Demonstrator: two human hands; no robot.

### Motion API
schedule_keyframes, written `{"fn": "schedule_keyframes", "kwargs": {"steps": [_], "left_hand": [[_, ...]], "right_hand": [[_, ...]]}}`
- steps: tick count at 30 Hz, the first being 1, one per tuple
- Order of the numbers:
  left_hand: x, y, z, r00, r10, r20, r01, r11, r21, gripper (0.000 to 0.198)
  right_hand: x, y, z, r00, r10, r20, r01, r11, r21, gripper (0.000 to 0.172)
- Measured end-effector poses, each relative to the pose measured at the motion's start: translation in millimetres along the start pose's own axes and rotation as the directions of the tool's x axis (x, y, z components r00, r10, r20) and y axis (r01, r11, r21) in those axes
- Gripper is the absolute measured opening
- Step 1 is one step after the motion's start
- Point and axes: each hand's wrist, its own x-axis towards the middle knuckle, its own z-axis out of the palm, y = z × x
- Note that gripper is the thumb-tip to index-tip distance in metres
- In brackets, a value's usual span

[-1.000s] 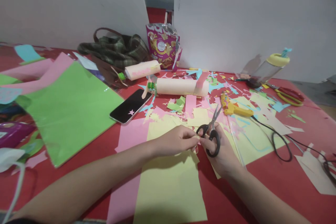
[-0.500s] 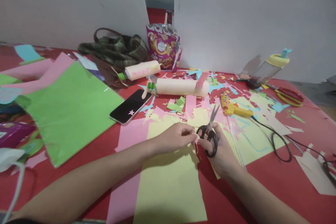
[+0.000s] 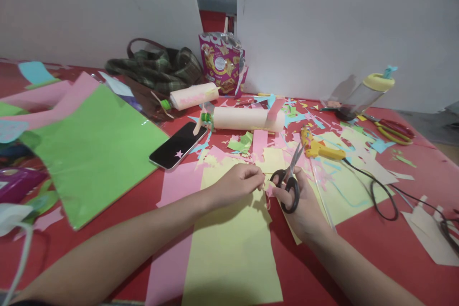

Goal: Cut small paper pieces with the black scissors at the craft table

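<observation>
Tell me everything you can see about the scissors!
The scissors have two silvery blades that look like metal, and two black finger loops that look like plastic. The blades are slightly apart, pointing away from the person and a little to the right. The right hand holds the scissors near the loops, over the red table. The far tips are too blurry to see well.

Craft wkspace, by the looks: red tbl (image 3: 376,241), scissors (image 3: 291,170), paper scraps (image 3: 242,142) strewn twd back edge, glue gun (image 3: 327,152) nearer R edge, wht panels (image 3: 322,33) behind.
</observation>
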Motion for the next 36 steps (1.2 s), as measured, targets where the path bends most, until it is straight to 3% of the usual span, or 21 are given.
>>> {"fn": "schedule_keyframes", "kwargs": {"steps": [4,11,17,25,31,36], "left_hand": [[-2,3,0.3,0.997,0.029,0.071,-0.028,0.999,-0.019,0.024],[-5,5,3.2,0.982,0.102,0.161,-0.121,0.986,0.117,0.03],[-1,2,-2.8,0.985,0.141,0.098,-0.153,0.98,0.129,0.029],[0,13,-24.9,0.985,0.143,-0.098,-0.133,0.986,0.102,0.029],[-3,19,-28.9,0.983,0.165,-0.085,-0.155,0.981,0.114,0.028],[-2,17,-25.9,0.985,0.167,-0.034,-0.161,0.979,0.128,0.027]], "right_hand": [[0,2,-1,1.0,0.003,0.02,-0.003,0.999,0.032,0.029],[0,-1,1,1.0,-0.01,0.021,0.009,1.0,0.017,0.029],[-3,2,0,0.994,0.042,0.096,-0.043,0.999,0.002,0.028],[-5,2,-3,0.934,-0.003,0.356,0.008,1.0,-0.012,0.026],[-6,-1,-3,0.863,0.045,0.504,-0.031,0.999,-0.037,0.03],[-7,-1,-3,0.845,0.036,0.534,-0.036,0.999,-0.01,0.029]]}}
